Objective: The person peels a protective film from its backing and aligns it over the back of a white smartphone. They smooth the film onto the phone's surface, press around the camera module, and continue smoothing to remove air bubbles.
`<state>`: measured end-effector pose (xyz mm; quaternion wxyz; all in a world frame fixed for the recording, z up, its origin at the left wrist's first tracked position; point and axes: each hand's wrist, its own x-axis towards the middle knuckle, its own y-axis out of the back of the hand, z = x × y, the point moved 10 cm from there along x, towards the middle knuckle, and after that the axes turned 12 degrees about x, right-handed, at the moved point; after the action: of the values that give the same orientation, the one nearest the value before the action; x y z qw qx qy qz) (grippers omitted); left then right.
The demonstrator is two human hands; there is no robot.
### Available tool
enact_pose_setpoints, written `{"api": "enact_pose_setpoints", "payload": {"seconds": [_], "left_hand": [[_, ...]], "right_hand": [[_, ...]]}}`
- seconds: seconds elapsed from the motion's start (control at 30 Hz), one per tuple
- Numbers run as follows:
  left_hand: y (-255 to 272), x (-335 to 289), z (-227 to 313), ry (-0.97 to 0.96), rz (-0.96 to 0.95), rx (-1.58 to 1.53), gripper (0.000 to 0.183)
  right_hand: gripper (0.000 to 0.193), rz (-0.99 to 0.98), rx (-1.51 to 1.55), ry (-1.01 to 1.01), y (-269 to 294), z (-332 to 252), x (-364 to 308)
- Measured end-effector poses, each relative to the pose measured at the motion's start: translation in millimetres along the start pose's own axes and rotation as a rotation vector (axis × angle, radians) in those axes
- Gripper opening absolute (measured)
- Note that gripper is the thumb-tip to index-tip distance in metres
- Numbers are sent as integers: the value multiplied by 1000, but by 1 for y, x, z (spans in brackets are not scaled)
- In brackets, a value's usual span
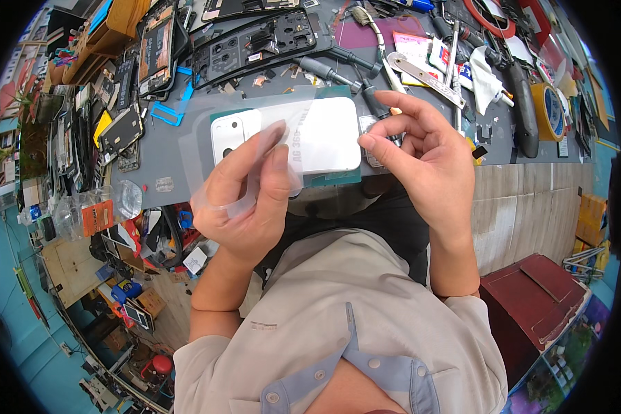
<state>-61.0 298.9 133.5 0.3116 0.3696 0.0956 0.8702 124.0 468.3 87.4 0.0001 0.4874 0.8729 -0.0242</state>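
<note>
A thin translucent film sheet (pixel 298 127) is pinched between the thumb and fingers of my left hand (pixel 245 200). It hangs over the left part of a white phone (pixel 331 131), which lies back side up with its camera bump at the left. Beneath the phone is a dark green mat (pixel 338 178) at the bench's near edge. My right hand (pixel 431 162) hovers just past the phone's right end, with its thumb and index finger apart and nothing seen between them. The other fingers curl inward.
Opened device housings (pixel 255 48) and phone parts crowd the back and left of the grey bench (pixel 165 148). Screwdrivers (pixel 324 71), a brush (pixel 366 21), a steel tool (pixel 424 77) and a yellow tape roll (pixel 549 114) lie behind and right. A dark red cabinet (pixel 531 297) stands low right.
</note>
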Motion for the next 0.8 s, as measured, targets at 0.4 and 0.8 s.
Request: {"api": "enact_pose_setpoints", "payload": {"seconds": [0.4,0.8], "left_hand": [[-3,-1,-2,72,-59,77,30],[-1,1,-4,79,-20,29,38]], "right_hand": [[54,1,9,-49,0,0,-1],[55,3,18,-56,0,1,-1]]}}
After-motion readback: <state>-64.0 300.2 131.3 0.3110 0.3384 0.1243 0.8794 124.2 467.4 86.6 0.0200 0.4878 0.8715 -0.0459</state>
